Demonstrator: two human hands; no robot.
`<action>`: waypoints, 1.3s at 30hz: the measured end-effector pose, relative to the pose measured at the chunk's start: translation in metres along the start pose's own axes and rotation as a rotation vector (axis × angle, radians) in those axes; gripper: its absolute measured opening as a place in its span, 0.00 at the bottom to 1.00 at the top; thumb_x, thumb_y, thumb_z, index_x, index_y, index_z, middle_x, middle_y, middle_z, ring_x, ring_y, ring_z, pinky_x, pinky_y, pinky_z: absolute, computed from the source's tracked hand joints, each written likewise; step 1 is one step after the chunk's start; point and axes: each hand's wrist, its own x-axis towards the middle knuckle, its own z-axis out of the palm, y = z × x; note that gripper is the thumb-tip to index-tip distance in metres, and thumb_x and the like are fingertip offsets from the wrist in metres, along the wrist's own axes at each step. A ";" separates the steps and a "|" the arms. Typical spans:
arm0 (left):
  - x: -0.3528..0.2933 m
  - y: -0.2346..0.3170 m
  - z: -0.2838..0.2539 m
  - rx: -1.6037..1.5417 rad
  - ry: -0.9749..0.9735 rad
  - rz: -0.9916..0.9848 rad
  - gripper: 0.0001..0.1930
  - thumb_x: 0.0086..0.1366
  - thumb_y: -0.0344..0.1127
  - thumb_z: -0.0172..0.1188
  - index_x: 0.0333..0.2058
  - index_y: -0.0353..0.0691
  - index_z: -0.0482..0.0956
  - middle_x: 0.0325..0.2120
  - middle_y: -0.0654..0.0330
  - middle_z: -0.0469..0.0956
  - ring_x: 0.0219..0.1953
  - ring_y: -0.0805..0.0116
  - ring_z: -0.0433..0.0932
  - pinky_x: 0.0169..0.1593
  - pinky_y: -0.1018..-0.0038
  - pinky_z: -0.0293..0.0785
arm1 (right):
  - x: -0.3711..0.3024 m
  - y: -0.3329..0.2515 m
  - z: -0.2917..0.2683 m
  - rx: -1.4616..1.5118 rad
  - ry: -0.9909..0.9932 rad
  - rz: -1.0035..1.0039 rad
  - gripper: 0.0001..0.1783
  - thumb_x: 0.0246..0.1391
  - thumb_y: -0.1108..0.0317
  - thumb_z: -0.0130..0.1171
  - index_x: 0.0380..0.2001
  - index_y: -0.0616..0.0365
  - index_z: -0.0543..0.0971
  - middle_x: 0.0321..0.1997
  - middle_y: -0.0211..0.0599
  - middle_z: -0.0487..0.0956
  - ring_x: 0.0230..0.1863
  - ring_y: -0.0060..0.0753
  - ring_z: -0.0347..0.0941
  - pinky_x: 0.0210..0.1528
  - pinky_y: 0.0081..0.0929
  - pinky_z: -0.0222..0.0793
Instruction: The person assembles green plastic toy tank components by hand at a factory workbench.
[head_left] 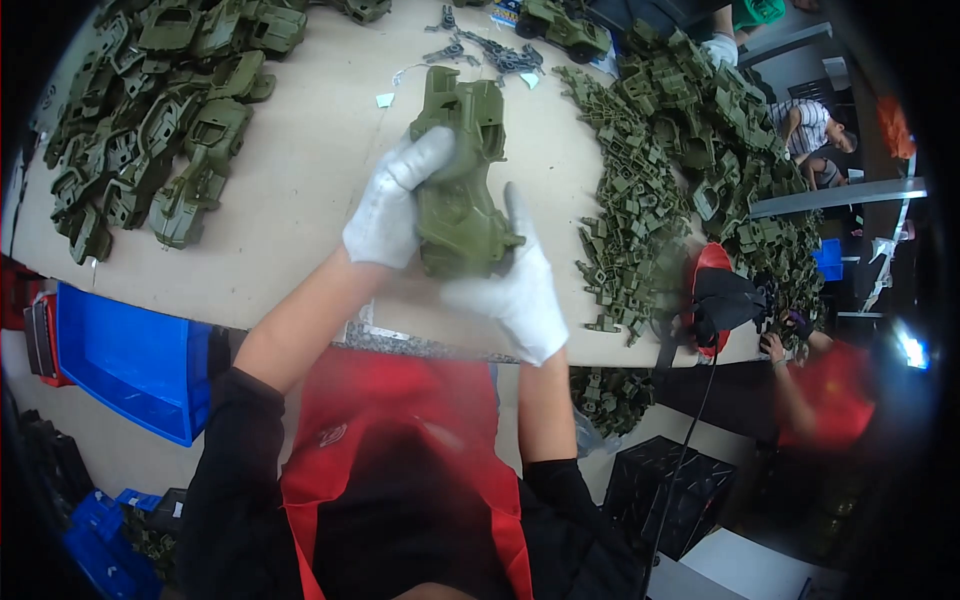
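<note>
Both my hands, in white gloves, hold up an olive-green plastic toy vehicle body (462,215) over the table, its long side pointing away from me. My left hand (398,195) is wrapped round its left side near the middle. At the near end, my right hand (520,290) cups the body from below and the right, thumb along its right side. The fingers under it are partly hidden and a little blurred. Beyond it on the table lie a few dark grey frame-like parts (500,55) and a more complete green toy vehicle (562,30).
Green vehicle bodies (190,150) are heaped on the table's left. Small green parts (640,190) and larger shells (700,110) pile up at the right. A blue bin (130,360) stands below the left table edge. A co-worker in red (825,395) works at the right.
</note>
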 end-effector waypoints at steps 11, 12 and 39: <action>0.000 -0.012 -0.003 0.224 0.047 -0.047 0.11 0.58 0.34 0.65 0.39 0.39 0.76 0.32 0.65 0.77 0.35 0.76 0.76 0.40 0.76 0.73 | 0.006 -0.008 0.020 -0.637 0.212 -0.168 0.37 0.35 0.64 0.71 0.53 0.61 0.71 0.50 0.47 0.75 0.51 0.40 0.75 0.52 0.35 0.71; 0.000 -0.013 -0.002 0.243 0.060 -0.045 0.10 0.58 0.32 0.64 0.38 0.39 0.76 0.32 0.65 0.77 0.35 0.76 0.76 0.40 0.76 0.73 | 0.005 -0.007 0.020 -0.632 0.217 -0.165 0.37 0.35 0.64 0.71 0.53 0.61 0.71 0.50 0.47 0.75 0.51 0.40 0.75 0.52 0.35 0.71; 0.004 -0.032 -0.009 0.017 0.249 -0.150 0.27 0.68 0.57 0.52 0.50 0.37 0.72 0.43 0.55 0.78 0.46 0.63 0.77 0.53 0.68 0.73 | 0.028 0.028 -0.002 -0.421 0.306 -0.459 0.36 0.40 0.59 0.73 0.55 0.56 0.74 0.46 0.41 0.80 0.42 0.38 0.79 0.47 0.30 0.75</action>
